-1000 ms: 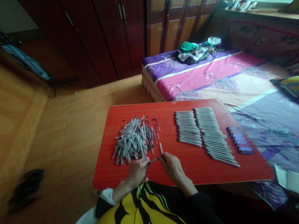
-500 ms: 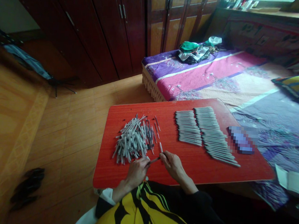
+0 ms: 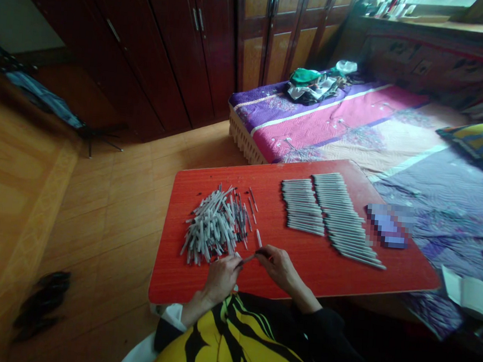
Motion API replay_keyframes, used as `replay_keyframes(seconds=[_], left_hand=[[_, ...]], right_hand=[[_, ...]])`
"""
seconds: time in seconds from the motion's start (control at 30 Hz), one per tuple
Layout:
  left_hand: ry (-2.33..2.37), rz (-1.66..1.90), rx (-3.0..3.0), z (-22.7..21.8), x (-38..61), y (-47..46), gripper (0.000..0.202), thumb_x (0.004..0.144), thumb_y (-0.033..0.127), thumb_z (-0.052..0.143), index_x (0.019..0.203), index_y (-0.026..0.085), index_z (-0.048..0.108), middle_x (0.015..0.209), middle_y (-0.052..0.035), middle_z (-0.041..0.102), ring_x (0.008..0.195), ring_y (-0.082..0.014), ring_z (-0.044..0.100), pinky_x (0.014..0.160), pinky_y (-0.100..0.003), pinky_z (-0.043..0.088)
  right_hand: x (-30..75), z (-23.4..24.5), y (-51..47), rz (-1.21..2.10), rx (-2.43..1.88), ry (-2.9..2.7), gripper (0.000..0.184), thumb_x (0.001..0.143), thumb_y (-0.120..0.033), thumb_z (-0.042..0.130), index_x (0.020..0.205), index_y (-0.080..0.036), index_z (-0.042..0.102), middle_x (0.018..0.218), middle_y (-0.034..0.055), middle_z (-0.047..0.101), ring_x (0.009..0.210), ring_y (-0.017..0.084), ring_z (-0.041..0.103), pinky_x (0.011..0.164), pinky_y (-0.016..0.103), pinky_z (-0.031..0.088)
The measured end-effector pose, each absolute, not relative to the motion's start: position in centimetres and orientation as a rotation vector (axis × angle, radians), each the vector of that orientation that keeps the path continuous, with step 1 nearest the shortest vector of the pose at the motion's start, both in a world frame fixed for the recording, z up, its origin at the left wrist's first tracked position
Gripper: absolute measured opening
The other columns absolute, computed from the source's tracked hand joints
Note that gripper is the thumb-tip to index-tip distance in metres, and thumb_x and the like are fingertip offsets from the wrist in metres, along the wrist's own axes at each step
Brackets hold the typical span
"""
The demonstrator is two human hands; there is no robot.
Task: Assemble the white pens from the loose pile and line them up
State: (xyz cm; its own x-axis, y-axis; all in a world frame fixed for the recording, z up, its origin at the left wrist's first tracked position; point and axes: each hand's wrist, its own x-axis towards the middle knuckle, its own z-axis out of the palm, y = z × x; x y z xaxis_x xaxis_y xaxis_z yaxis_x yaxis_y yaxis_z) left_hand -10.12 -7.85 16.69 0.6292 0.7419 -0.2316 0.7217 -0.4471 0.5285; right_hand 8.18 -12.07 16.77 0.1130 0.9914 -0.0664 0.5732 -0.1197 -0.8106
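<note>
My left hand (image 3: pixel 221 275) and my right hand (image 3: pixel 281 269) meet over the front edge of the red table, both with fingers closed. A slim pen (image 3: pixel 249 258) runs between them, one end pinched in each hand. Just beyond my right fingertips lies a whitish pen barrel (image 3: pixel 258 238). To the left of my hands is a heap of pale pen barrels (image 3: pixel 210 229), with thin dark refills (image 3: pixel 241 214) scattered along its right side. Pens with dark ends lie in two neat rows, a shorter row (image 3: pixel 303 206) and a longer row (image 3: pixel 343 217), on the right.
The red table (image 3: pixel 266 191) stands against a bed (image 3: pixel 325 120) with a colourful cover. A purplish, blurred-out flat object (image 3: pixel 388 226) lies near its right edge. An open notebook (image 3: pixel 469 294) rests farther right. Dark wardrobes (image 3: pixel 172 47) line the back.
Both hands keep their grip on the pen and stay almost in place. My right fingers have shifted slightly around its end. The whole view has moved very slightly.
</note>
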Motion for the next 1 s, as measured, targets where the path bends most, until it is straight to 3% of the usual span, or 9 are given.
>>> replay_keyframes(seconds=[0.17,0.47,0.7,0.8,0.9,1.0], left_hand=[[1.095,0.008,2.338,16.5,-10.1,-7.9,0.019,0.085,0.019,0.048,0.098,0.021,0.062,0.090,-0.0037,0.064,0.084,-0.0169,0.060,0.071,-0.024,0.040],[1.045,-0.007,2.466,15.7,-10.1,-8.0,0.019,0.086,0.019,0.046,0.095,0.021,0.062,0.086,-0.0043,0.064,0.080,-0.0181,0.060,0.068,-0.026,0.040],[1.182,0.069,2.297,15.3,-10.8,-8.3,0.018,0.086,0.018,0.045,0.090,0.020,0.062,0.085,-0.0043,0.065,0.079,-0.0164,0.060,0.068,-0.024,0.040],[1.377,0.185,2.094,14.8,-11.7,-8.1,0.017,0.085,0.022,0.046,0.091,0.019,0.062,0.086,-0.0042,0.067,0.081,-0.0159,0.061,0.069,-0.023,0.040],[1.572,0.238,1.892,14.4,-12.8,-7.9,0.018,0.083,0.026,0.047,0.088,0.018,0.063,0.078,-0.0049,0.067,0.072,-0.0155,0.061,0.064,-0.022,0.039],[1.669,0.363,1.720,14.2,-13.9,-7.9,0.019,0.081,0.029,0.050,0.087,0.018,0.063,0.070,-0.0047,0.066,0.064,-0.0158,0.060,0.057,-0.022,0.039]], right_hand=[[8.0,16.4,-12.2,0.715,-1.956,-1.635,0.030,0.084,-0.031,0.046,0.059,-0.018,0.057,0.050,0.0009,0.054,0.046,0.011,0.047,0.046,0.023,0.026],[8.5,16.7,-12.0,0.887,-1.988,-1.612,0.037,0.081,-0.035,0.044,0.049,-0.018,0.047,0.044,-0.0003,0.047,0.043,0.010,0.042,0.045,0.023,0.022],[7.9,13.5,-10.8,1.410,-1.705,-1.163,0.043,0.084,-0.048,0.038,0.063,-0.015,0.054,0.046,-0.0005,0.052,0.039,0.010,0.047,0.038,0.019,0.031],[7.6,10.9,-9.7,1.265,-1.872,-1.321,0.038,0.084,-0.044,0.042,0.071,-0.013,0.061,0.057,0.0030,0.061,0.049,0.012,0.055,0.044,0.019,0.036],[6.6,8.6,-8.7,1.023,-2.113,-1.638,0.021,0.080,-0.030,0.051,0.078,-0.016,0.066,0.073,0.0054,0.067,0.068,0.015,0.062,0.055,0.020,0.038],[5.0,7.2,-8.1,0.972,-2.192,-1.743,0.017,0.080,-0.027,0.052,0.081,-0.016,0.066,0.080,0.0079,0.068,0.077,0.018,0.063,0.059,0.022,0.038]])
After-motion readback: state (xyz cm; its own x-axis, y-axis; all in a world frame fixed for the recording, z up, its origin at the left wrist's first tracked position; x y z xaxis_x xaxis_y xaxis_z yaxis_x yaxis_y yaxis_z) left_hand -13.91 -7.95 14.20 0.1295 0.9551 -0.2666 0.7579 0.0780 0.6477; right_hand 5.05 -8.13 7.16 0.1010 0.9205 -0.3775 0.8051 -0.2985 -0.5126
